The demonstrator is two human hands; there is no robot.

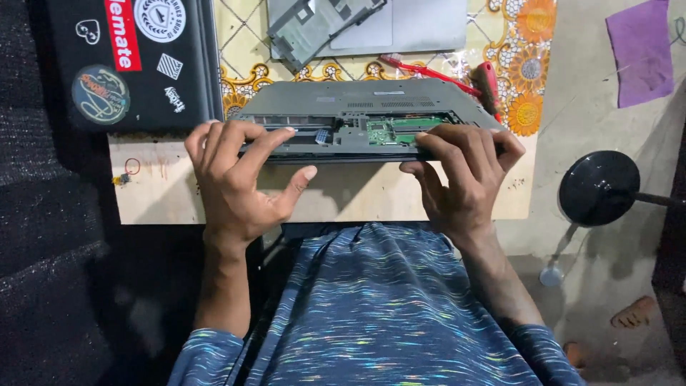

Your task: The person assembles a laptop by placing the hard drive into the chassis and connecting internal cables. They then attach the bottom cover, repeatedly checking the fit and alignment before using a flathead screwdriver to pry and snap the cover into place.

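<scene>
Both hands, left hand [239, 182] and right hand [457, 179], grip the grey opened plastic laptop base [364, 118], fingers curled tight over its near edge. It may slip off the pale wooden table [157, 193], or fingers may poke the green circuit board [400, 130], I think.

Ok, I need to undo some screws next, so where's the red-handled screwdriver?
In the head view the red-handled screwdriver lies on the table, just beyond the open laptop base at its far right corner, beside red tweezers.

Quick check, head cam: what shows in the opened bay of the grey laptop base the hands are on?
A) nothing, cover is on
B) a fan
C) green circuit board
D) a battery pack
C: a green circuit board shows in the open bay of the laptop base, between the left hand and right hand.
</scene>
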